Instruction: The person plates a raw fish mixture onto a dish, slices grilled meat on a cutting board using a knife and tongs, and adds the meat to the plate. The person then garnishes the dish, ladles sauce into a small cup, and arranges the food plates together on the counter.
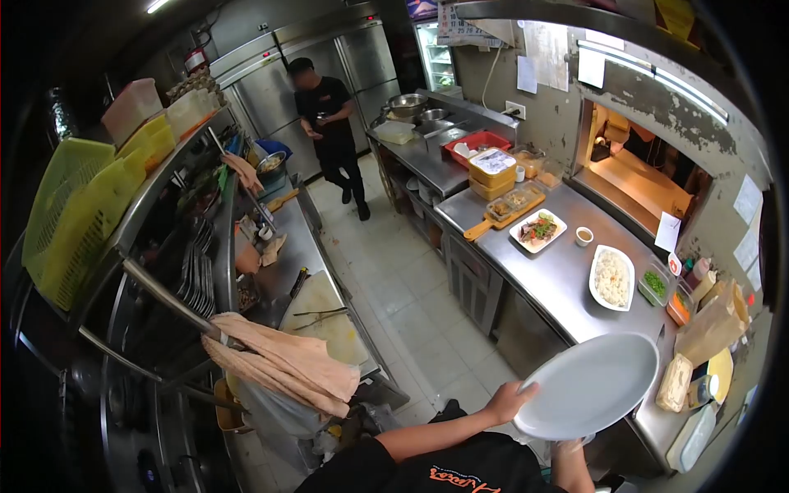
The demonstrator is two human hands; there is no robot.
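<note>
A large pale oval plate (588, 386) is tilted in front of me over the near end of the steel counter. My left hand (508, 404) is closed on its left rim, with the thumb over the edge. Just below the near rim is my right hand (569, 450); its fingers are mostly hidden by the plate. On the counter beyond the plate stand a white dish of rice (612, 278), a square white plate of meat and vegetables (538, 231) and a small cup of sauce (583, 237).
Tubs of green onion (654, 285) and orange shreds (680, 306) line the counter's right side by a paper bag (711, 324). To the left, a pinkish towel (283, 361) hangs on a rail near a cutting board (329, 316) with tongs. A co-worker (326, 123) stands in the aisle.
</note>
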